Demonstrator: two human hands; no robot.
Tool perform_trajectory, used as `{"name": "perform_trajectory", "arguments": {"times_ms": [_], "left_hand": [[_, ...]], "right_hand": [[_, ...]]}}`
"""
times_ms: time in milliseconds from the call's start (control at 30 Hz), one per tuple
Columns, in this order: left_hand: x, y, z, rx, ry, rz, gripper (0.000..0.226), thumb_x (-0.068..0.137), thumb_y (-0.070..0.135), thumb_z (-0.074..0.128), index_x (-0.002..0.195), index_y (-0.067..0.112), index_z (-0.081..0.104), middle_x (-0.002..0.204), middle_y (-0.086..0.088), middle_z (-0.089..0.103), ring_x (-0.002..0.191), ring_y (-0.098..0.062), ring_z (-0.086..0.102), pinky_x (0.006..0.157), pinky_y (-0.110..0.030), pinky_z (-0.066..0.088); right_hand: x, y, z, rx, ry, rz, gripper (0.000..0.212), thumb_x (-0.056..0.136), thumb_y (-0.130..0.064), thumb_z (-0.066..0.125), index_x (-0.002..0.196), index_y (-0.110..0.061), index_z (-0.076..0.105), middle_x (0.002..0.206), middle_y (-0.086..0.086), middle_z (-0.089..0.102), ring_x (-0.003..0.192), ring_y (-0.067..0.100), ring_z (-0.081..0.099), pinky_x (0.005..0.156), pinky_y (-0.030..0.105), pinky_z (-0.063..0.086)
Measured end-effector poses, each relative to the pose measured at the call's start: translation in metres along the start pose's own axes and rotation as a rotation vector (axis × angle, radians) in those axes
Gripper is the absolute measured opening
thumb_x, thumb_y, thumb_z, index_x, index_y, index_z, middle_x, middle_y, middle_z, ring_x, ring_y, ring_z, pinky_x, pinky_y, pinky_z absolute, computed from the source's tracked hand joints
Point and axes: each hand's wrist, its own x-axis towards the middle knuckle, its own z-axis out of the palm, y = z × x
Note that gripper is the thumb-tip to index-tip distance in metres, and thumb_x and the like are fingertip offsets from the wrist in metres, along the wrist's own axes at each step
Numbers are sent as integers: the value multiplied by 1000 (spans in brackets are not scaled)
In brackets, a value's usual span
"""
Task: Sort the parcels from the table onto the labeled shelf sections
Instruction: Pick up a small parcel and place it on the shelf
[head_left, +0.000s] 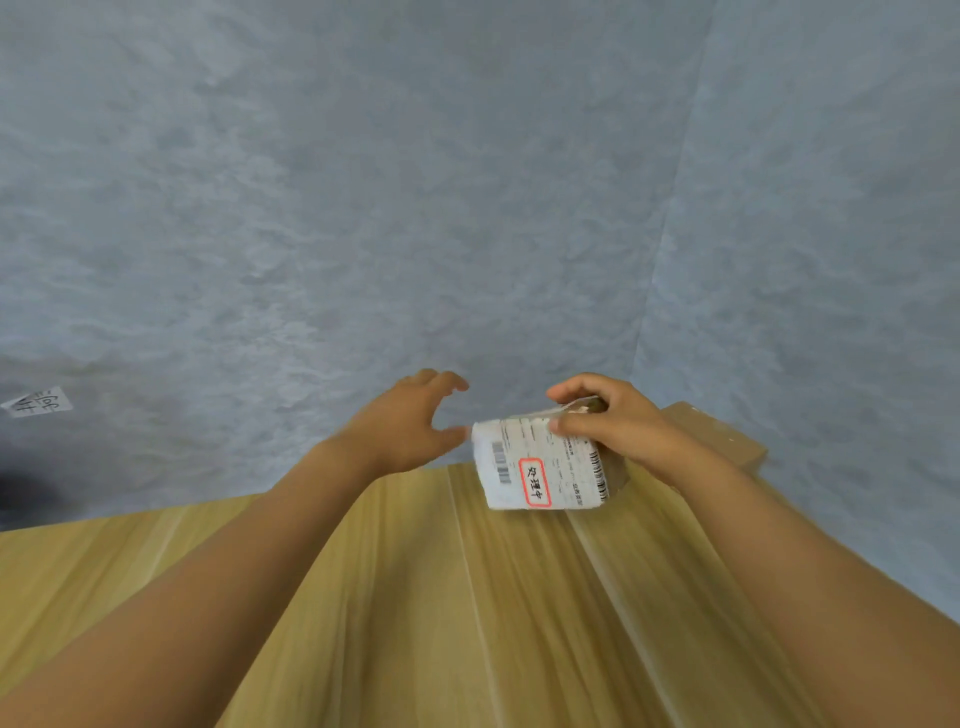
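A small cardboard parcel (545, 462) with a white printed shipping label across its upper face is held above the far edge of the pale, wood-grain laminate table (441, 597). The label carries two barcodes, lines of fine print too small to read, and a red-outlined rounded box with three black characters. The label paper looks slightly creased at its corners; brown cardboard shows along the parcel's right side and top edge.

The right hand (613, 421) grips the parcel at its far upper corner, thumb pressed on the label and fingers curled over the top edge. The left hand (410, 421) hovers just beside the parcel's left edge, fingers spread and gently curved, holding nothing; its thumb tip seems to be almost touching the label corner, though motion blur makes contact hard to judge.

Behind the right hand lies a plain brown cardboard box (727, 436), flat-faced and square-edged, at the table's far right corner. Beyond the table stretches mottled grey-blue flooring (363, 208) with a soft, cloudy texture. A small white paper slip (39, 402) with handwritten marks lies on it at far left.
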Motion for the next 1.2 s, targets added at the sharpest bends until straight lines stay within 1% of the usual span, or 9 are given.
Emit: {"name": "perform_trajectory", "arguments": {"times_ms": [100, 200, 267, 333, 433, 600, 833, 1067, 1200], "left_hand": [[2, 27, -7, -199, -234, 57, 81, 79, 53, 75, 148, 39, 34, 149, 14, 43, 134, -7, 42, 112, -36, 38], [2, 46, -10, -474, -502, -23, 84, 76, 51, 80, 145, 37, 34, 121, 14, 68, 106, -6, 68, 95, -37, 55], [-1, 51, -10, -596, -579, -30, 74, 79, 48, 78, 140, 31, 40, 116, 7, 72, 103, -14, 71, 95, -42, 55], [-4, 52, -6, -669, -539, 7, 54, 85, 46, 73, 130, 24, 54, 114, 0, 73, 102, -21, 71, 94, -44, 55], [-8, 51, 0, -804, -325, -97, 52, 86, 52, 69, 125, 20, 60, 111, -2, 74, 100, -23, 72, 96, -49, 54], [-15, 52, 9, -941, -224, -187, 59, 90, 69, 47, 125, 24, 64, 114, -1, 74, 103, -23, 71, 98, -50, 53], [-27, 65, 22, -1089, -222, -262, 60, 91, 74, 29, 116, 37, 69, 115, 1, 73, 104, -22, 71, 91, -45, 57], [-38, 74, 32, -1121, -148, -327, 59, 89, 78, 29, 110, 41, 70, 112, 4, 74, 101, -19, 72, 89, -44, 57], [-49, 72, 30, -914, -172, -301, 64, 89, 78, 19, 117, 41, 64, 105, 13, 75, 98, -11, 71, 82, -28, 56]], "right_hand": [[-3, -13, -1, 3, -129, -93, 38, 84, -8, 74, 118, -22, 65, 117, -6, 66, 89, 1, 65, 72, 13, 52], [-4, -28, -2, 100, -256, -164, 45, 85, -3, 72, 123, -24, 61, 120, -4, 66, 97, 7, 67, 74, 18, 53], [-3, -31, -1, 131, -253, -189, 46, 85, -7, 73, 123, -28, 60, 123, -5, 64, 100, 7, 67, 76, 21, 54], [-1, -31, 0, 135, -133, -194, 44, 86, -17, 74, 124, -33, 60, 128, -7, 60, 104, 5, 65, 80, 23, 55], [2, -21, -2, 187, 66, -134, 43, 90, -34, 68, 131, -32, 54, 132, -4, 56, 112, 6, 59, 91, 24, 51], [-6, 2, -1, 245, -15, 87, 62, 88, -64, 55, 141, -37, 40, 136, -10, 55, 121, 18, 56, 104, 46, 45], [-19, 8, 13, 493, -110, 78, 41, 94, -52, 55, 131, -35, 51, 124, 6, 67, 112, 30, 66, 96, 52, 54], [-30, 14, 20, 468, -179, 159, 53, 90, -55, 60, 134, -26, 52, 121, 3, 70, 109, 31, 68, 91, 56, 55], [-40, 15, 14, 408, -92, 146, 76, 83, -67, 60, 144, -23, 45, 123, -2, 69, 112, 22, 66, 95, 51, 54]]}}
